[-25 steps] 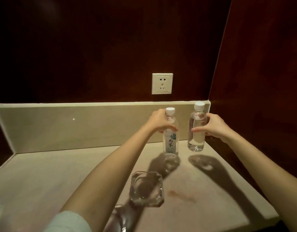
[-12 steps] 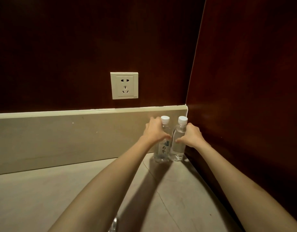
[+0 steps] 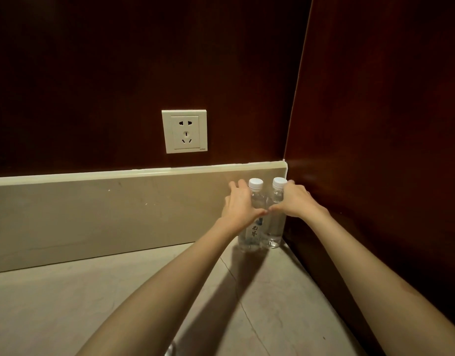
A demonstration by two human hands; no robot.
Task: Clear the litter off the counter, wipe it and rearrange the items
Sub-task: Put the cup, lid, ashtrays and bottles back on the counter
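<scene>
Standing two water bottles upright in the far right corner of the tabletop (image 3: 118, 304), against the backsplash (image 3: 93, 214) and the dark side wall (image 3: 375, 176).

Left hand (image 3: 240, 209) is curling round the labelled bottle (image 3: 254, 232) from its left side, thumb crossing the front below the shoulder, fingers reaching behind toward the backsplash. White cap (image 3: 255, 183) is showing clear above the hand.

Right hand (image 3: 295, 204) is holding the plain bottle (image 3: 274, 227) from its right side, thumb meeting the left thumb in front. Its cap (image 3: 279, 182) is also standing clear.

Both bottles are vertical, bases appearing to sit on the tabletop, bodies touching or nearly so; cannot tell which. Each hand is lying on the outer flank of its own bottle, so each bottle is sitting directly inward of its hand. The plain bottle is sitting just beside the side wall, leaving the right hand little room on that flank.

Judgement: placement is looking near done. Letting go likely calls for drawing the hands back toward the near edge, not sideways, since a sideways pull could tip a tall, narrow bottle.

A wall socket (image 3: 185, 131) is sitting above the backsplash, left of the bottles.
</scene>
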